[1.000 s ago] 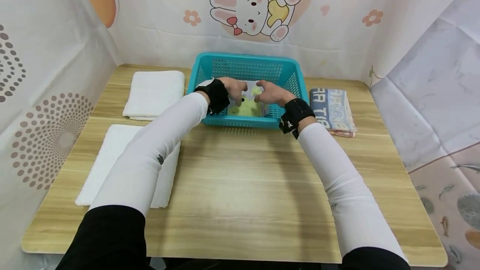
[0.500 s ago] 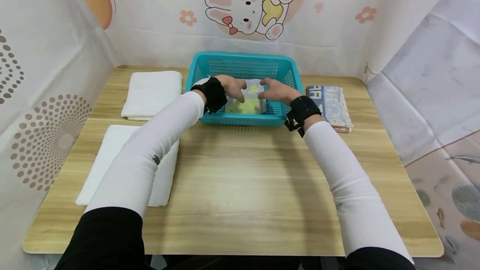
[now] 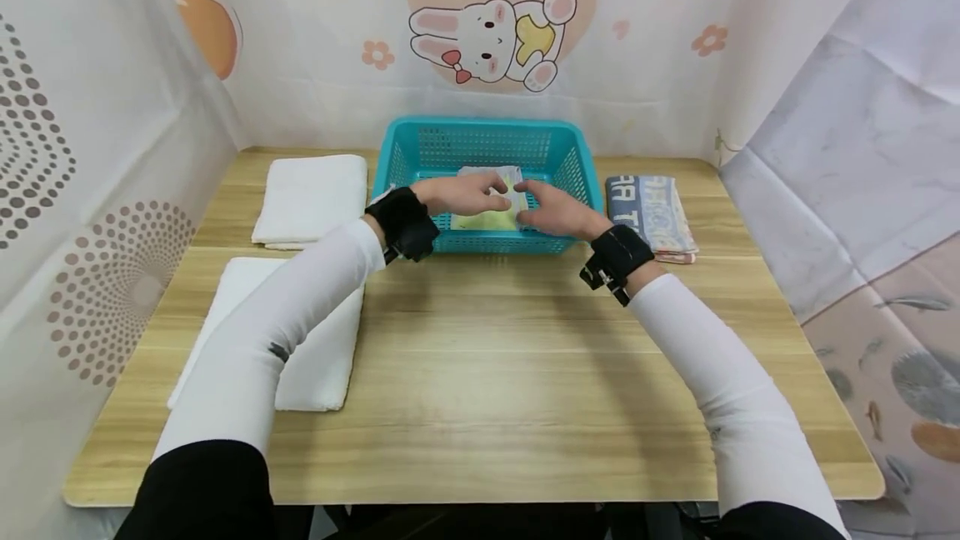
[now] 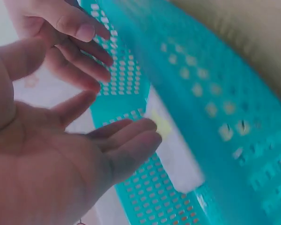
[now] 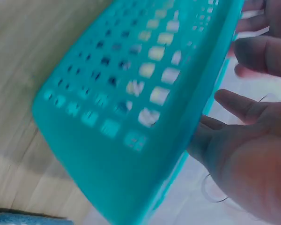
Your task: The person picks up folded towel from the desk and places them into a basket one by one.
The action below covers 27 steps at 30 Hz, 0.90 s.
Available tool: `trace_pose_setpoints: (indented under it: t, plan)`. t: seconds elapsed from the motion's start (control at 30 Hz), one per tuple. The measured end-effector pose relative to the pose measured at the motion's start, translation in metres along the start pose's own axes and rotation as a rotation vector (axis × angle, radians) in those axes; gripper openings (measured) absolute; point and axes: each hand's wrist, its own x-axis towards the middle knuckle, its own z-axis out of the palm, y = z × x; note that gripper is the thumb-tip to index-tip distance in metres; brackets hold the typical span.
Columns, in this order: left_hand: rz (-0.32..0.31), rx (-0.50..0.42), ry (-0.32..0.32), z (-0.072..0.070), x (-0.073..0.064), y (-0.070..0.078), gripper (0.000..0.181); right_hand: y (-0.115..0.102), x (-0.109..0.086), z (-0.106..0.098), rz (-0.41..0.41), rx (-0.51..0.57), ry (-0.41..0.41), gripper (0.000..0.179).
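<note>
Hovering with fingers apart, left hand (image 3: 467, 195) and right hand (image 3: 557, 212) hold nothing; below them, the folded yellow-and-white cloth (image 3: 482, 222) in the turquoise perforated plastic basket (image 3: 480, 125) looks soft, light, best gripped by opposite edges.

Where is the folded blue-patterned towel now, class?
In the head view, the blue-patterned towel lies on the right of the wooden table, beside the turquoise basket and farther right than the right hand.

Perforated teal basket (image 5: 105, 157) over wood-grain counter (image 5: 18, 79); right grip (image 5: 253, 145) at rim, fingers (image 5: 239, 104) partly hidden; blue fabric (image 5: 25, 220) lower left.
</note>
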Motion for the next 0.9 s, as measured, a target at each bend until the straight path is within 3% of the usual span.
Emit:
trace_pose_setpoints:
  t: [0.13, 0.2, 0.3, 0.43, 0.57, 0.73, 0.9]
  plan:
    - [0.074, -0.034, 0.091, 0.016, -0.013, -0.006, 0.051, -0.003, -0.014, 0.011, -0.100, -0.030, 0.044, 0.058]
    - [0.133, 0.011, 0.134, 0.027, -0.017, -0.011, 0.048, -0.004, -0.021, 0.017, -0.152, -0.040, 0.071, 0.057]
    - [0.216, 0.146, 0.197, 0.047, -0.022, -0.017, 0.048, -0.003, -0.032, 0.025, -0.222, -0.054, 0.119, 0.057]
    - [0.302, 0.391, 0.280, 0.070, -0.030, -0.026, 0.051, 0.000, -0.044, 0.035, -0.297, -0.080, 0.169, 0.058]
    - [0.343, 0.589, 0.370, 0.086, -0.039, -0.034, 0.055, 0.005, -0.052, 0.046, -0.350, -0.143, 0.182, 0.060]
    - [0.363, 0.711, 0.442, 0.100, -0.048, -0.042, 0.060, 0.010, -0.062, 0.060, -0.457, -0.286, 0.235, 0.063]
    - [0.388, 0.774, 0.444, 0.112, -0.056, -0.049, 0.064, 0.014, -0.072, 0.077, -0.570, -0.411, 0.297, 0.070]
